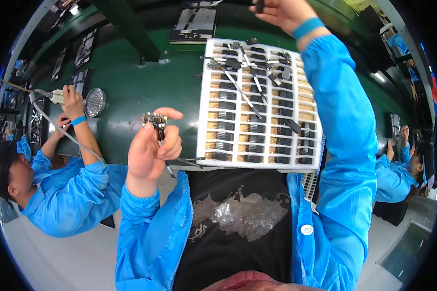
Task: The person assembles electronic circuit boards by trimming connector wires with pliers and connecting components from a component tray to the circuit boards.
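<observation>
Blue jacket fabric (pixel 347 126) and a black shirt (pixel 228 266) lay nearest the camera, the person's two arms reaching out over a green bench (pixel 179 77). Just left of a white foam tray (pixel 262 166), and apart from it, the left hand (pixel 153 150) was raised, thumb and fingers closed on a small circuit board (pixel 153 118) whose strips trailed down past the palm, one strip end (pixel 171 170) poking out below. The right hand (pixel 284 12) was stretched to the far edge of the view, fingers gathered on a small black piece (pixel 260 6); the rim cut off part of that hold, so the exact pinch could not be told. The circuit board looked very light and probably stiff, while its strips seemed thin, bendable and easy to crease or tear at the joint. Its crowded parts were likely fragile, so the bare edges appeared the sensible place to hold, with a light pinch and the strips left untugged. Similar loose boards (pixel 251 72) lay tangled across the upper part of the tray, over rows of black modules (pixel 226 125); a pull on any one strip there could have dragged its neighbours along.
</observation>
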The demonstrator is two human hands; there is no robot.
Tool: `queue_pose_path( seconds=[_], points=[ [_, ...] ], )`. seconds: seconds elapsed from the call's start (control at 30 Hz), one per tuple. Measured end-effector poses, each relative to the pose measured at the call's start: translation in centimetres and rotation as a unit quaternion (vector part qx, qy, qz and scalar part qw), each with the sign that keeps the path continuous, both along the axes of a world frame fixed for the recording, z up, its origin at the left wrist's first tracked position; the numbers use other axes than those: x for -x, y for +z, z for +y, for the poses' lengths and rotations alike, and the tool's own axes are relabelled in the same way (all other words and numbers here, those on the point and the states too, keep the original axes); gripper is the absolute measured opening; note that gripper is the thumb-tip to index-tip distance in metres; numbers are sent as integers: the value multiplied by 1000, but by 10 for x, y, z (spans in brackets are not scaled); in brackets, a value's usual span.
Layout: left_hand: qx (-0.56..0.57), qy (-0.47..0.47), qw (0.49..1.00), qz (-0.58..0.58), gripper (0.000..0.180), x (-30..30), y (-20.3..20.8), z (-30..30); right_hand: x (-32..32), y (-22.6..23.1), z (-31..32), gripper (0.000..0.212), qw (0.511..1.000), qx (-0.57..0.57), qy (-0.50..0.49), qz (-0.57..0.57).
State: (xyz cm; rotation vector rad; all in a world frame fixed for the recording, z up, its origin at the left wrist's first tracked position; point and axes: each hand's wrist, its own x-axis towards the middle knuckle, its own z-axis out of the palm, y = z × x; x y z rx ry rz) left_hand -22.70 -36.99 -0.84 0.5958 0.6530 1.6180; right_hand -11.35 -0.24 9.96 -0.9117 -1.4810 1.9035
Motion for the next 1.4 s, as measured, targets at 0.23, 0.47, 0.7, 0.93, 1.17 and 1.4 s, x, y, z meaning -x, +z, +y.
queue_pose_path(
  seconds=[0.23,0.47,0.7,0.93,1.17,1.4],
  points=[
    [0,29,999,-27,50,14,-11,-14,124,-90,69,25,996,75,-56,12],
    [16,78,995,-51,49,21,-21,-32,234,-138,91,24,943,140,-43,300],
    [25,32,998,-55,48,18,-13,-15,281,-274,160,35,994,-76,-34,72],
    [51,54,996,-56,52,13,-12,-24,168,-102,-34,40,967,220,47,115],
    [86,-9,995,45,59,-17,19,0,-91,-5,-100,26,955,-284,85,-4],
    [105,-134,967,188,43,-67,52,31,-220,-81,-134,20,792,-511,25,-333]
  ],
)
